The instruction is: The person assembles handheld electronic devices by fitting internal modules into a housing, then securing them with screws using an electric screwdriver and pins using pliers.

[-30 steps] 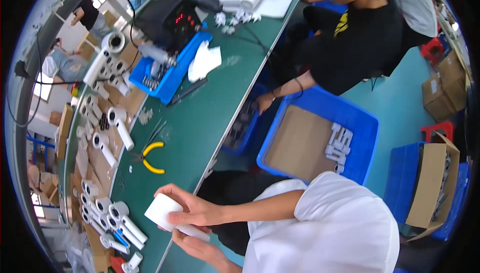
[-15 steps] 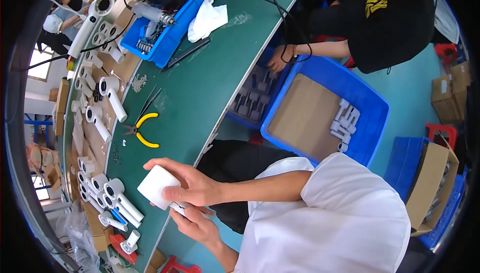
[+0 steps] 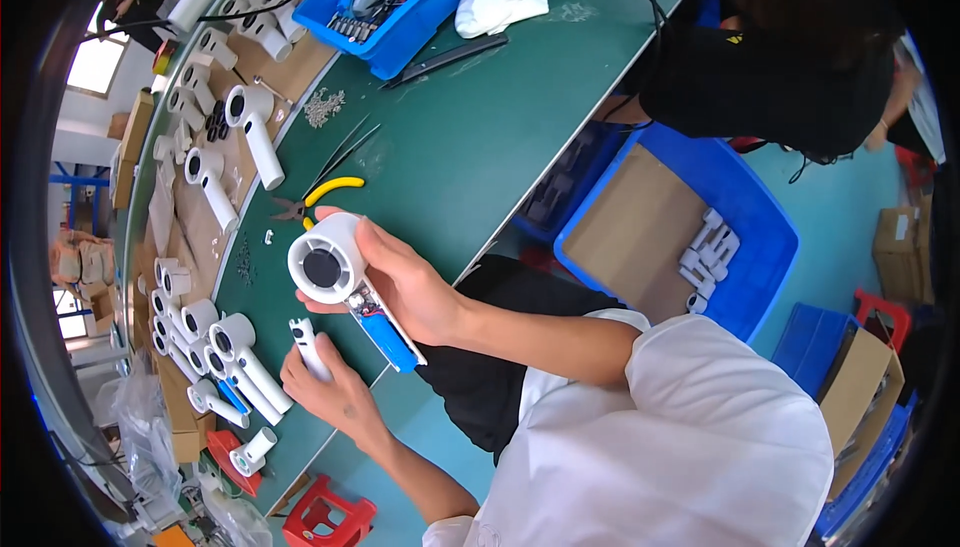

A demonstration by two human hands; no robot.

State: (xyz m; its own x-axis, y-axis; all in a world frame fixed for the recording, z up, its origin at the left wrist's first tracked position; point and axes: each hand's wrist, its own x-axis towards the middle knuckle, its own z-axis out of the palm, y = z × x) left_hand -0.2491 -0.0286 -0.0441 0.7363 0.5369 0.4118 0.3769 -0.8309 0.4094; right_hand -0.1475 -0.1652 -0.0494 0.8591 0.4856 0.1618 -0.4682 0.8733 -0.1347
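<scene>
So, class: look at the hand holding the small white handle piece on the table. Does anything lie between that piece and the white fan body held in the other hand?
Nothing visible does. The white handle piece in the left hand sits just below the white fan body held by the right hand, with only bare green table between them.

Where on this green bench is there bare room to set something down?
Bare green mat lies between the yellow-handled pliers, the blue parts tray and the bench's near edge. The left side is crowded with white fan housings on cardboard.
</scene>
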